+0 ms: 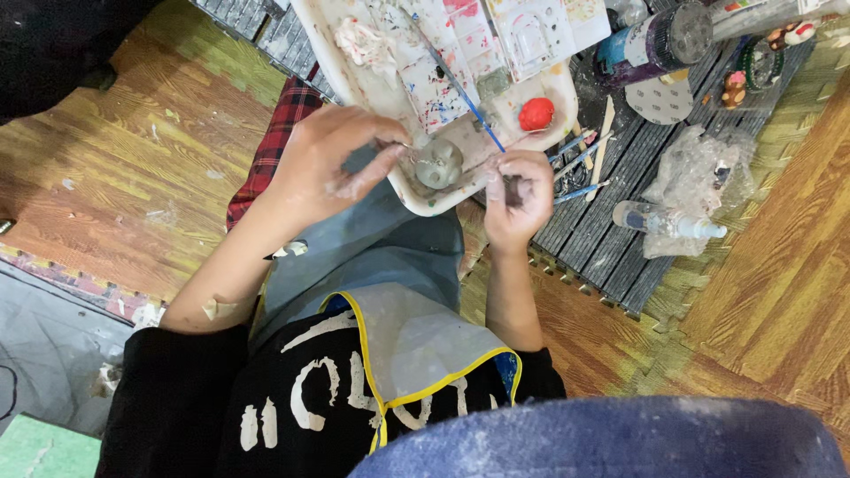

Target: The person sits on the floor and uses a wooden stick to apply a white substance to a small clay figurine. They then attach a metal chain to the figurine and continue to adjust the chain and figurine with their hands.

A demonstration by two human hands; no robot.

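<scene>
Shaping step, I'd judge: left hand (332, 164) pinches a thin tool against the grey clay figure (439, 164), which sits on the white tray (416, 196) rim between both hands. Right hand (520, 190) is closed on a dark clay lump (513, 189), just right of the figure. Next move likely needs the figure kept steady.

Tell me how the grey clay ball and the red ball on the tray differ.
The grey clay ball is dull grey and larger; the red ball is bright red and smaller. The grey clay ball sits at the near edge of the white tray, with the left hand touching it, while the red ball lies untouched nearer the tray's corner. Both are roundish lumps on the paint-spattered tray.
</scene>
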